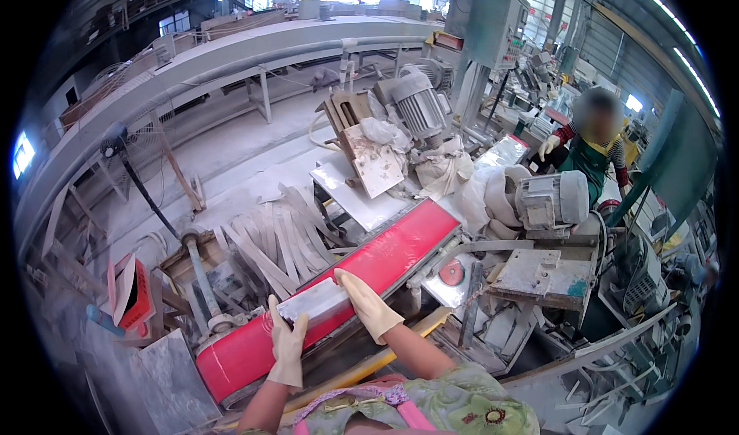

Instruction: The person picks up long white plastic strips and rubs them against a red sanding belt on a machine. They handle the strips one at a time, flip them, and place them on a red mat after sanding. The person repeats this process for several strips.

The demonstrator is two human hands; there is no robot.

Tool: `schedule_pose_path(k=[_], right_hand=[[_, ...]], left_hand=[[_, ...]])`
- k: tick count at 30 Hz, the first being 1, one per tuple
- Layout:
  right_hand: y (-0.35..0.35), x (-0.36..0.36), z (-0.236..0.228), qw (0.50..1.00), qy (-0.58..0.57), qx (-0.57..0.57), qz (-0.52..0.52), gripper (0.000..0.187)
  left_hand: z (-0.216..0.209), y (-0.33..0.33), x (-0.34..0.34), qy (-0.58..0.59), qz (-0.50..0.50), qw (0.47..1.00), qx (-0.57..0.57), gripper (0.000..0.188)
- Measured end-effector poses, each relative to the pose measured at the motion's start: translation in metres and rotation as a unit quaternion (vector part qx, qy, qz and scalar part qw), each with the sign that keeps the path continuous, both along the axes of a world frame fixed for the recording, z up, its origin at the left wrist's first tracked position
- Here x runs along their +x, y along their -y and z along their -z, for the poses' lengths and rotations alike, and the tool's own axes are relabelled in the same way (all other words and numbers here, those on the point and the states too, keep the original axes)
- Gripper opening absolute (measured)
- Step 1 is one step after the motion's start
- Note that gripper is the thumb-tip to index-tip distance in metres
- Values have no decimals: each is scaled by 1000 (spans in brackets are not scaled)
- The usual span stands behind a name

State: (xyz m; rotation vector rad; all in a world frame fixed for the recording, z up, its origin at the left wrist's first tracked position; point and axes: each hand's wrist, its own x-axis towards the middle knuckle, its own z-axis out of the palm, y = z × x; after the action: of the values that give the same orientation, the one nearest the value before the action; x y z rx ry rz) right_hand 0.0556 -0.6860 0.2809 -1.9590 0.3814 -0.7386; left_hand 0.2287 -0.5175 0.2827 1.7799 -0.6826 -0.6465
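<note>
A short stack of pale grey tile strips (315,302) sits on the red conveyor belt (400,244) in front of me. My left hand (287,346), in a cream glove, grips the stack's left end with the thumb split from the fingers. At the opposite end my right hand (368,306), gloved alike, presses its fingers flat together against the strips. The two hands clasp the stack between them. Parts of the fingers behind the strips are hidden.
Beyond the belt lie long pale offcut strips (281,235). Dusty electric motors (419,104) stand behind and to the right. A yellow rail (385,362) runs along the near side. At left are a red basket (135,292) and a person in a green apron (596,154) works at far right.
</note>
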Motion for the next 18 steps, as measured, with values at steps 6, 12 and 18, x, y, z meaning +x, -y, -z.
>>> schedule_pose_path(k=[6,12,18], right_hand=[[-9,-1,-11,985,-27,-172,-20,61],[-22,22,-44,968,-45,245,30,60],[-18,29,-18,970,-36,221,97,59]], left_hand=[[14,7,-5,34,-41,998,-15,74],[-17,-5,13,16,27,996,89,86],[-46,31,36,350,160,911,149,123]])
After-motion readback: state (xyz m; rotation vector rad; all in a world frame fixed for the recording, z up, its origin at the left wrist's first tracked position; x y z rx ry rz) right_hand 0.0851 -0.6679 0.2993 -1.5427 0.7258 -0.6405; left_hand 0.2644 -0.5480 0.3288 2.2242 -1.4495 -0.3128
